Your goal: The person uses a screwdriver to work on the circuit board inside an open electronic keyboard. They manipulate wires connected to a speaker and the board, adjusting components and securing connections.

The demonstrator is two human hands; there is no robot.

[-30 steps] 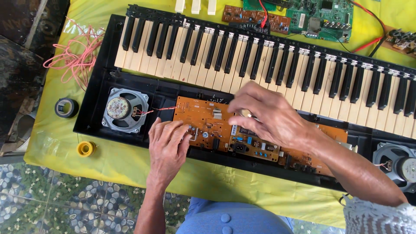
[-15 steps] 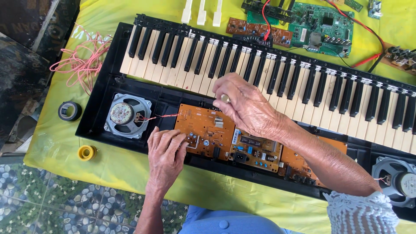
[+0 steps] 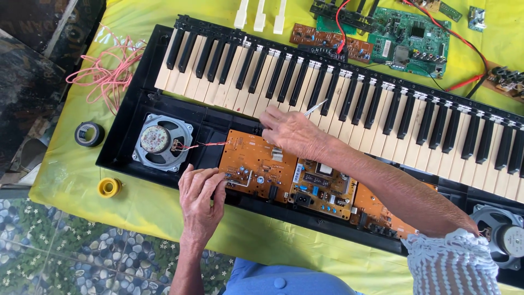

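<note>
The person's hands are bare, left hand (image 3: 200, 203) and right hand (image 3: 293, 133) without rings. The right arm wears a white lacy knit sleeve (image 3: 456, 265); the left forearm is uncovered. Blue buttoned clothing (image 3: 284, 279) shows below.
</note>
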